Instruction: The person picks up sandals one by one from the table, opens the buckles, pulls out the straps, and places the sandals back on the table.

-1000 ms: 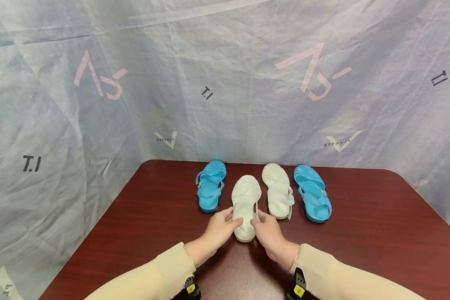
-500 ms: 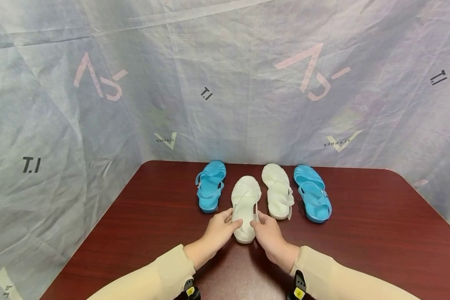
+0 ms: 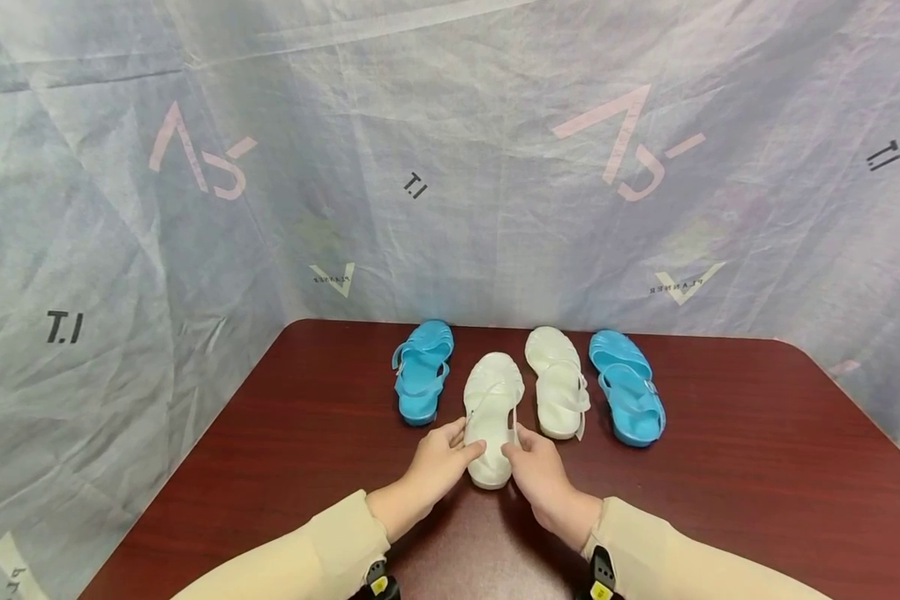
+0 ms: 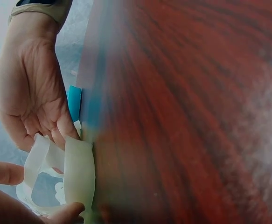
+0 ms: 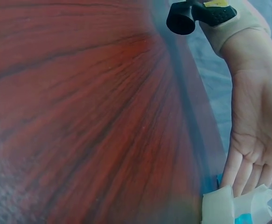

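Both hands hold one white jelly sandal [image 3: 491, 417] by the two sides of its heel part, its toe pointing away from the person. The left hand [image 3: 437, 457] pinches the left edge, thumb on top. On the right edge, the right hand [image 3: 542, 473] does the same. In the left wrist view the heel band of the white sandal [image 4: 79, 170] stands between the hands. Whether its sole touches the table cannot be told. A second white sandal [image 3: 558, 398] lies just to the right of the held one.
On the brown wooden table [image 3: 292, 433], a blue sandal [image 3: 418, 379] lies left of the white ones and another blue sandal [image 3: 628, 398] lies right of them. A grey printed cloth [image 3: 450, 242] hangs behind the table and along its left side.
The held white sandal and both hands have shifted very slightly toward the person. The other sandals have stayed in place.
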Demonstrator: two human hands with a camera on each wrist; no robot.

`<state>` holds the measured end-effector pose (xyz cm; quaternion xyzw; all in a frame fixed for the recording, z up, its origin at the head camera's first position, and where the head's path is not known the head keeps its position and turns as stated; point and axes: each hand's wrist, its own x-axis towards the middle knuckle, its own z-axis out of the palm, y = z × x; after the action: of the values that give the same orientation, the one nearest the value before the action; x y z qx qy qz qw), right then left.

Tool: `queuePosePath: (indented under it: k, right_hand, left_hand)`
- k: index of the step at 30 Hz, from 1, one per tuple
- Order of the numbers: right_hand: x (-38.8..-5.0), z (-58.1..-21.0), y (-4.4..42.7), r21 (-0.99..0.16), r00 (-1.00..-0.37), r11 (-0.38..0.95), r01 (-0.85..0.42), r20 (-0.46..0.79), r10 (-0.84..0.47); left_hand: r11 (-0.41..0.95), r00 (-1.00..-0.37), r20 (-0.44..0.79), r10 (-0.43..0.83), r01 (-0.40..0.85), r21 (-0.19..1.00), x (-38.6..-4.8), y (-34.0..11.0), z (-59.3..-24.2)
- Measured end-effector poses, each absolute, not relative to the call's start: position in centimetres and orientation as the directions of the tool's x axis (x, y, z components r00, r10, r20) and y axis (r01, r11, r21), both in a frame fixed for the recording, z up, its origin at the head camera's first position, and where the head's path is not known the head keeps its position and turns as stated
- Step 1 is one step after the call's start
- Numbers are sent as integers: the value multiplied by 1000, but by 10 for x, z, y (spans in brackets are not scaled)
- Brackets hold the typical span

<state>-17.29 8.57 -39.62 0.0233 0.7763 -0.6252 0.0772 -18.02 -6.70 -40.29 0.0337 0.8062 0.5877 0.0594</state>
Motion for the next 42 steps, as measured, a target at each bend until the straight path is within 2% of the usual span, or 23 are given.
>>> queuePosePath:
  k: [17, 42]
  right_hand:
    - [-168, -397, 86, -975, -983, 156, 155, -168, -76]
    - [-152, -395, 87, -973, -978, 144, 179, -192, -82]
  left_hand:
    - [299, -988, -74, 133, -31, 954, -171, -68, -397]
    - [257, -985, -91, 145, -51, 965, -157, -70, -401]
